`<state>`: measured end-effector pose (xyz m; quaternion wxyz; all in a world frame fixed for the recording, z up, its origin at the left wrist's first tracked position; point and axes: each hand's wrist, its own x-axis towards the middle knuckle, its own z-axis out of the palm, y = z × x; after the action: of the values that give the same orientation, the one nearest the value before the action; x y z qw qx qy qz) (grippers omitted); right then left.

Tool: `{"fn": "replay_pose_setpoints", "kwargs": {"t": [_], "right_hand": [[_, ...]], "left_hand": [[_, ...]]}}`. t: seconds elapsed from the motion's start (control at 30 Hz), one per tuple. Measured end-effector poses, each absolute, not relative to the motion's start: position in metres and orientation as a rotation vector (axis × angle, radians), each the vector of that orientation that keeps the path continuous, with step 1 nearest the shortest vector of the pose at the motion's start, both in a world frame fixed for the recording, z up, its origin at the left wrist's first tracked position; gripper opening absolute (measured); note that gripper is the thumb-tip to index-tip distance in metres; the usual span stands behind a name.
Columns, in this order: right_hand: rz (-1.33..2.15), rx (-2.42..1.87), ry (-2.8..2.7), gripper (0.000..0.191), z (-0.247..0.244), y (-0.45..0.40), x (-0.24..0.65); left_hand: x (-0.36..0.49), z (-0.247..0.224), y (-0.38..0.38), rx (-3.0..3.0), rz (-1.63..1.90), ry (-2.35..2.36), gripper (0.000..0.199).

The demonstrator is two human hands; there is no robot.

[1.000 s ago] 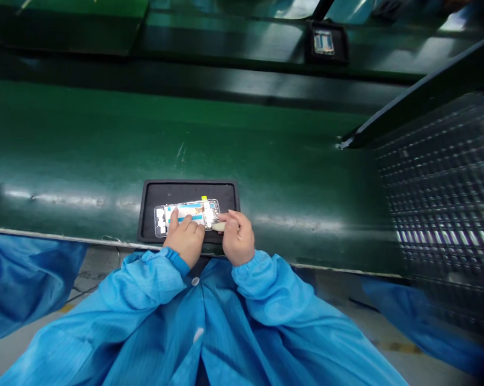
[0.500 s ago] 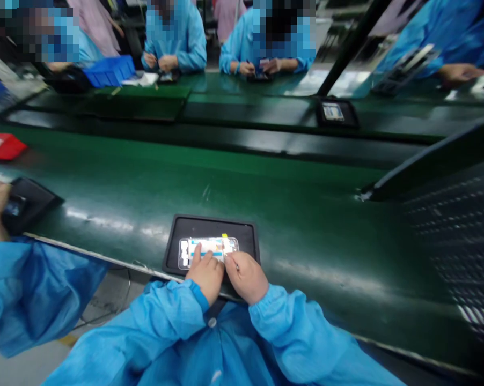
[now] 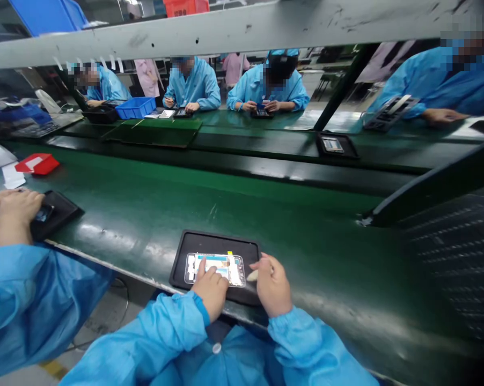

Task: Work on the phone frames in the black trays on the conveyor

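A black tray (image 3: 248, 247) lies near the front edge of the green bench, and in it rests a phone-shaped assembly (image 3: 236, 271) with white and blue areas and a yellow tab on its far edge. My left hand (image 3: 212, 289) lies on the left and middle part of the assembly, fingers spread over it. At the tray's right side, my right hand (image 3: 273, 284) is closed around a small pale tool (image 3: 253, 276), whose tip points left, beside the assembly's right end. The rest of the tool is hidden in my fingers.
To the left, another person's hands (image 3: 19, 209) work at a black tray (image 3: 63, 213). Behind them sits a red bin (image 3: 38, 164). Across the bench are several people in blue, a blue bin (image 3: 135, 108) and another black tray (image 3: 349, 146). A dark post (image 3: 427, 179) stands at the right.
My right hand has moved right, off the assembly, and the pale tool now shows in it. My left hand stays on the assembly. The view has tilted up, showing a grey beam.
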<state>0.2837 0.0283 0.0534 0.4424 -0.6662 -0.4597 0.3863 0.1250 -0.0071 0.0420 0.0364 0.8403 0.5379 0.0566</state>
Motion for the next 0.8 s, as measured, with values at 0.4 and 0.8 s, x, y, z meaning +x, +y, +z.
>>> {"fn": "replay_pose_setpoints", "kwargs": {"t": [0.4, 0.8], "right_hand": [[1.001, -1.866, -1.18, 0.058, 0.039, 0.031, 0.282], [0.921, -1.902, -1.174, 0.061, 0.037, 0.03, 0.282]], "left_hand": [[0.118, 0.062, 0.046, 2.145, -0.022, 1.798, 0.028], [0.114, 0.062, 0.049, 2.023, -0.04, 1.74, 0.023]]}}
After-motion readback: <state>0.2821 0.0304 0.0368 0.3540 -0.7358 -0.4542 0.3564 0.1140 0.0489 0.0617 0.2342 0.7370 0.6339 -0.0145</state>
